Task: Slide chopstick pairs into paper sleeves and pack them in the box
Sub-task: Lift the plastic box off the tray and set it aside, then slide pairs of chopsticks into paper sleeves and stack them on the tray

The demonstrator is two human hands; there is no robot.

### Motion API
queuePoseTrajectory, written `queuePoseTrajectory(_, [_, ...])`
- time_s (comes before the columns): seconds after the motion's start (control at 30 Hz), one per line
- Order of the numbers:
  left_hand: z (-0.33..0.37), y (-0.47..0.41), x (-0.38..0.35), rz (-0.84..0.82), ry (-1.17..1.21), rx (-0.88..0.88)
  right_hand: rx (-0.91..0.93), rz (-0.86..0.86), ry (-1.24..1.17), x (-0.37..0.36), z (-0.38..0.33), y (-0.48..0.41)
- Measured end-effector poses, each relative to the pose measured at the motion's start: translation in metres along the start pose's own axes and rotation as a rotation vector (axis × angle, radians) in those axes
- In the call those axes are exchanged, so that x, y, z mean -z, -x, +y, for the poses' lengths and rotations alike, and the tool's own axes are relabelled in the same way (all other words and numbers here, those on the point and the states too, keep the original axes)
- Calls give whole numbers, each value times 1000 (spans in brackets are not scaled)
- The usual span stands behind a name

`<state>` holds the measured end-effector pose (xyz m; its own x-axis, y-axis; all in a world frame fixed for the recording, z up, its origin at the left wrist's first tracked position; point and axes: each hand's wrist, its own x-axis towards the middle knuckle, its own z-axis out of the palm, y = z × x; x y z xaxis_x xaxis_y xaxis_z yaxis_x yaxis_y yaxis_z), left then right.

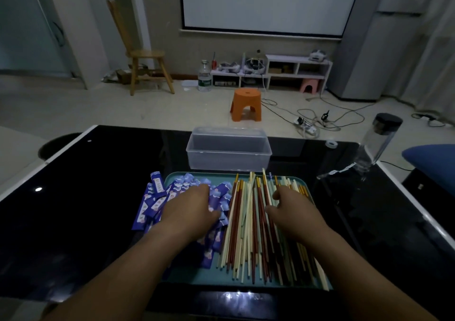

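Resting palm-down on sleeves (155,197), left half of tray (197,280): left hand (189,210), thumb spread, fingertips hidden; grip cannot be told. Right hand (293,212) over chopsticks (246,222), right half of tray, fingers bent down, thumb apart; pinch on any stick not discernible. Box (229,155), clear, lid open, just behind tray. Sleeves under left palm blurred.

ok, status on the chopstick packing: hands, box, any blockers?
Left hand on the sleeves, right hand on the loose chopsticks; grip unclear on both. Box open beyond the tray, no pairs in it. Nothing in the way.
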<state>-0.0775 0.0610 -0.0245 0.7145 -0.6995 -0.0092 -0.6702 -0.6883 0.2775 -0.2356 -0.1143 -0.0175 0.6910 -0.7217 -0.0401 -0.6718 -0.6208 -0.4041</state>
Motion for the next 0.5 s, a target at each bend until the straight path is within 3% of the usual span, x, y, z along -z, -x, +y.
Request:
queuePoseTrajectory(0.27, [15,3,-9,-41,1,-3,-19,-55,143,-16,-8,2])
queuePoseTrajectory(0.5, [17,3,-8,-26,112,-39,-20,-83,113,-14,-5,-2])
